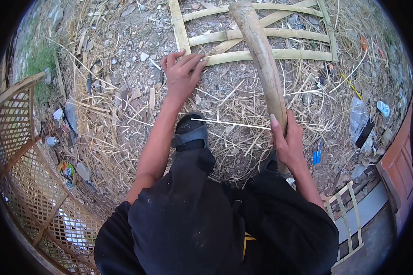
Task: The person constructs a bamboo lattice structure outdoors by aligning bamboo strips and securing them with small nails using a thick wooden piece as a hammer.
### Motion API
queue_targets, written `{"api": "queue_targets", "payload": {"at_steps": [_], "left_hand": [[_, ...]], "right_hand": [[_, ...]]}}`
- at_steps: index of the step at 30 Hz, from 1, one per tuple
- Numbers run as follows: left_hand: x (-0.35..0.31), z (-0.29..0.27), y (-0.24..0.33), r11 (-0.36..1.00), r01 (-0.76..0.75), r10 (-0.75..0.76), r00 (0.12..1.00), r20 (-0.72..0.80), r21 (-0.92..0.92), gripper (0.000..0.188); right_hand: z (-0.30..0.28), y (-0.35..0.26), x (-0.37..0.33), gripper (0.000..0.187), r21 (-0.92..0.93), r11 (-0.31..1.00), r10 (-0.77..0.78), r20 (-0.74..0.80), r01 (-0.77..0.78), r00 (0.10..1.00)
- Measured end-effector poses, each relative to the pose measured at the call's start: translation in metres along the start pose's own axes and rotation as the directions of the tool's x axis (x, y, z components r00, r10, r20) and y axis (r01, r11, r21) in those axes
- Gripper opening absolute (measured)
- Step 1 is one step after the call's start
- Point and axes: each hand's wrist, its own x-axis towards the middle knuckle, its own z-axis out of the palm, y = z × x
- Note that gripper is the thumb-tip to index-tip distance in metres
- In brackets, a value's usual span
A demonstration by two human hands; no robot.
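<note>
My right hand (289, 140) is wrapped round the near part of a thick, slightly bent wooden stick (261, 55). The far end of the stick passes above a frame of pale bamboo strips (303, 54), hiding part of it. This frame has several crosswise slats, side strips and a diagonal strip. At its near left corner, the curled fingers of my left hand (181, 75) close on the bamboo. A small shiny spot shows by those fingertips, too small to name. The frame's far edge runs out of the picture.
Shavings and thin bamboo slivers (243, 133) litter the stony ground around my sandalled feet. A woven lattice panel (36, 183) stands at left. On the right are a plastic bag (357, 117), a blue object (316, 156), another slatted frame (357, 213) and a brown door-like panel (401, 165).
</note>
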Motion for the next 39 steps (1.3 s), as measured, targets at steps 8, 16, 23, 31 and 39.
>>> {"api": "queue_targets", "payload": {"at_steps": [8, 16, 23, 31, 39], "left_hand": [[0.003, 0.001, -0.002, 0.998, -0.027, 0.025, 0.999, 0.036, 0.050, 0.016], [0.007, -0.008, 0.011, 0.997, -0.015, 0.014, 1.000, 0.012, 0.070, 0.014], [-0.004, 0.005, 0.012, 1.000, 0.000, 0.000, 1.000, -0.028, 0.010, 0.012], [-0.014, 0.013, -0.001, 1.000, -0.017, 0.016, 1.000, -0.025, -0.010, 0.003], [-0.015, 0.024, -0.011, 0.991, -0.063, 0.049, 0.992, -0.119, -0.120, 0.005]], "right_hand": [[0.004, 0.002, -0.007, 0.044, -0.068, 0.997, -0.034, 0.013, 0.035, 0.999], [0.005, 0.007, -0.007, 0.046, -0.075, 0.997, -0.013, 0.057, 0.017, 0.998], [0.007, 0.004, -0.007, 0.045, -0.051, 0.999, 0.014, 0.062, -0.011, 0.998], [0.015, 0.008, -0.010, 0.048, -0.238, 0.934, -0.267, 0.038, 0.268, 0.963], [0.019, 0.015, -0.007, 0.045, -0.315, 0.923, -0.194, 0.110, 0.220, 0.975]]}}
